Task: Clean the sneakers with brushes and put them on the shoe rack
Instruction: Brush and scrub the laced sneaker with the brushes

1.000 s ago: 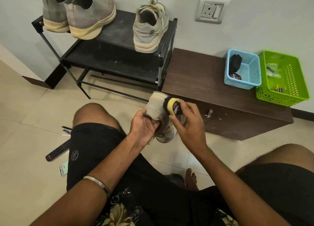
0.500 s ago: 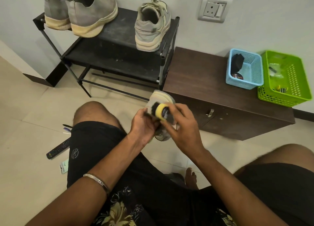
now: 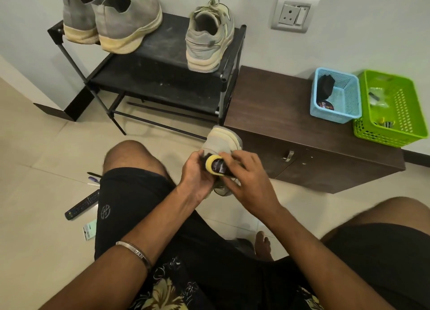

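A pale grey sneaker with a cream sole is held up between my knees, in front of the brown cabinet. My left hand grips it from the left side. My right hand holds a round brush with a yellow rim and presses its dark bristles against the sneaker's side. Most of the shoe is hidden behind both hands. On the black shoe rack, the matching laced sneaker stands at the right of the top shelf.
Two grey slip-on shoes stand at the rack's top left. The low brown cabinet carries a blue basket and a green basket. A remote, pens and a card lie on the tiled floor at left.
The brush in my right hand has slid leftward and down across the sneaker toward my left hand. The left hand keeps its grip on the shoe.
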